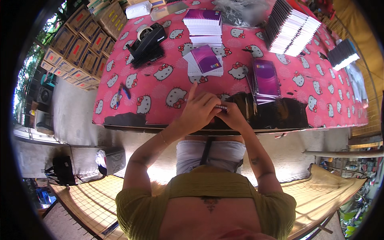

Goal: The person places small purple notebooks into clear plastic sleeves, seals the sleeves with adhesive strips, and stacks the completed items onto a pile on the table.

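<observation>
Above the table's near edge my hands meet around what looks like a spiral-bound notebook (221,107); only a short ridged, dark-and-white edge shows, and the rest is hidden. My right hand (233,117) is closed on it from the right. My left hand (201,111) lies against its other side, index finger stretched out and the other fingers curled toward the right hand. Beyond them, a purple notebook (206,59) rests askew on loose white sheets, before a stack of purple-covered notebooks (203,28). To the right lies a smaller pile of purple notebooks (265,78).
A black tape dispenser (149,39) stands at the left beside black binding coils (148,58). Blue-handled pliers (125,91) lie nearer. Tall spiral notebook stacks (290,30) stand far right, with clear plastic (242,12) at the back. Cartons (78,48) are piled beyond the pink-covered table (160,90).
</observation>
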